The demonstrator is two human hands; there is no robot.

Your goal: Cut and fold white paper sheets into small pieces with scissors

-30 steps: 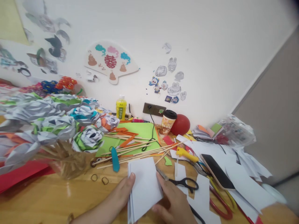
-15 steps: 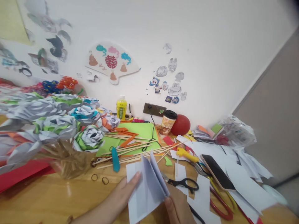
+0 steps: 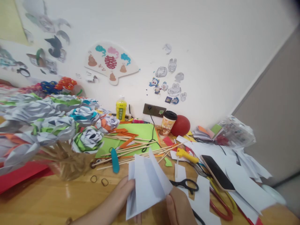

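Note:
A folded stack of white paper (image 3: 150, 184) is held between both hands above the front of the table, its leaves fanned apart at the top. My left hand (image 3: 126, 190) grips the left edge, thumb tucked at the fold and some fingertips showing below the paper. My right hand (image 3: 179, 204) pinches the lower right corner, with the thumb in front. Just behind the right hand lie scissors with black handles (image 3: 188, 186). Thin wooden sticks (image 3: 138, 150) and a teal paper strip (image 3: 114, 160) are beyond the paper.
Paper flowers (image 3: 86, 137) in a clear vase (image 3: 70, 168) fill the left side. To the right are a yellow glue gun (image 3: 187, 155), a phone (image 3: 217, 172), and white paper sheets (image 3: 248, 178). A lidded cup (image 3: 167, 123), red balloon (image 3: 181, 125) and yellow bottle (image 3: 121, 109) stand along the wall.
The leaves of the folded paper have shifted: a broad front panel now faces me, and the left flap is narrower. Both hands keep hold, with the left slightly farther left.

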